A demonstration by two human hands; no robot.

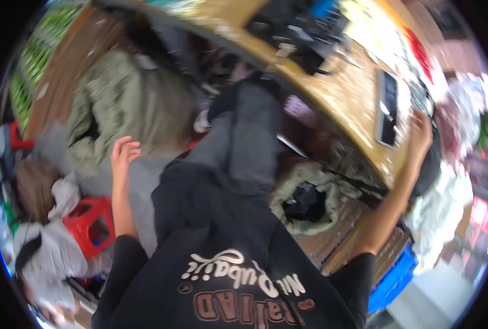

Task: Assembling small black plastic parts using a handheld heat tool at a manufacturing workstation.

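Note:
My left hand (pixel 124 155) hangs in the air with its fingers loosely apart and nothing in it, above a grey floor and near a heap of olive-green cloth (pixel 117 104). My right hand (pixel 421 131) reaches up to the edge of a speckled yellow-brown counter (pixel 342 93), next to a flat dark phone-like slab (pixel 387 108). Blur hides whether the fingers grip anything. My black printed sweatshirt (pixel 222 274) and grey trousers (pixel 244 137) fill the middle.
A red plastic stool (pixel 90 225) stands at lower left beside pale cloth. A green-lined sack with something black in it (pixel 305 203) sits under the counter. Blue crate (pixel 395 279) at lower right. Dark equipment (pixel 298 27) lies on the counter's far end.

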